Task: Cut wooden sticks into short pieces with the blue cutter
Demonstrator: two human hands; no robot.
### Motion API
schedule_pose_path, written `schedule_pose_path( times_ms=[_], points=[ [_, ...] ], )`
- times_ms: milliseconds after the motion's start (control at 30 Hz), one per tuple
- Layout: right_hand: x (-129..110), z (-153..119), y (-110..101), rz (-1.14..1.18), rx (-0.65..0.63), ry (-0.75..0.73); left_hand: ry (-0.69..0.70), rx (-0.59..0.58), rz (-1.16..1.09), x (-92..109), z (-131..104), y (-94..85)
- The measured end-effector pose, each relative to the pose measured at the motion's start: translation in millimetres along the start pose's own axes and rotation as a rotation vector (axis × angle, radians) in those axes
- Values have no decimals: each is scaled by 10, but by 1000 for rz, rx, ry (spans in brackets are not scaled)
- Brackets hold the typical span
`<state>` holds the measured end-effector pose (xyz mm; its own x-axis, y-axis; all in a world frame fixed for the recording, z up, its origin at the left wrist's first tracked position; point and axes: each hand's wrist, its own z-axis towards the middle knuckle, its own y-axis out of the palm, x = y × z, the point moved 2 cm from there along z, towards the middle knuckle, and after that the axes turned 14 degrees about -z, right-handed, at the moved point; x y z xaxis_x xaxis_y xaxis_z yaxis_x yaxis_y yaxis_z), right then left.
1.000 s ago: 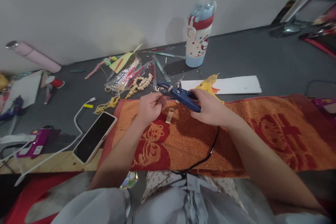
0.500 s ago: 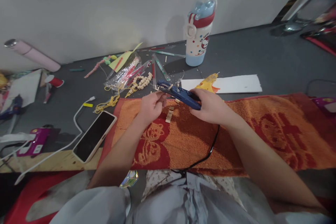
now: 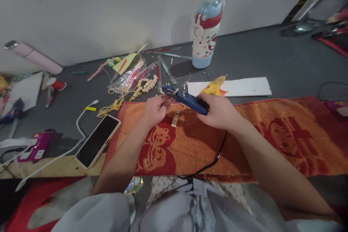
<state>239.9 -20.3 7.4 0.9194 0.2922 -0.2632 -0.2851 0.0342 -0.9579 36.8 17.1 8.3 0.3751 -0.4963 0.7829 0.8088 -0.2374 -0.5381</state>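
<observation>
My right hand (image 3: 219,111) is wrapped round the near end of a dark blue hand tool (image 3: 187,99), held at a slant above the towel. A small pale piece shows on the tool's upper side. My left hand (image 3: 157,109) is closed in a pinch by the tool's far end; whatever it grips is too small or hidden to name. Below the tool, a row of short wooden sticks (image 3: 175,119) lies on the orange and red towel (image 3: 201,148). A black cord (image 3: 217,156) runs down the towel from beneath my right wrist.
Behind are a bottle (image 3: 207,34), a white board (image 3: 248,87) with a yellow piece (image 3: 214,86), and plastic packets (image 3: 133,74) by yellow string (image 3: 111,108). A phone (image 3: 98,141), white cable (image 3: 78,123) and purple box (image 3: 35,146) lie left. The wall (image 3: 122,3) bounds the back.
My left hand has shifted slightly left and down. The blue tool has tilted a little in my right hand. A small pale piece below the tool shows less clearly now.
</observation>
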Motion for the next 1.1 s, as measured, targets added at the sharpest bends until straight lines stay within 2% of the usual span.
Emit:
schedule_pose_path(
  times_ms=[500,767,933,1100],
  points=[
    [-56,-29,11,-94,-16,71,60,28,-1,-74,-3,10],
    [-71,-29,17,-136,-51,108,-5,-1,15,-140,-7,36],
    [-48,4,64,-131,-73,75,-40,12,68,-157,7,30],
    [-25,35,96,-87,-86,-5,-58,51,-118,-205,22,38]
  ],
)
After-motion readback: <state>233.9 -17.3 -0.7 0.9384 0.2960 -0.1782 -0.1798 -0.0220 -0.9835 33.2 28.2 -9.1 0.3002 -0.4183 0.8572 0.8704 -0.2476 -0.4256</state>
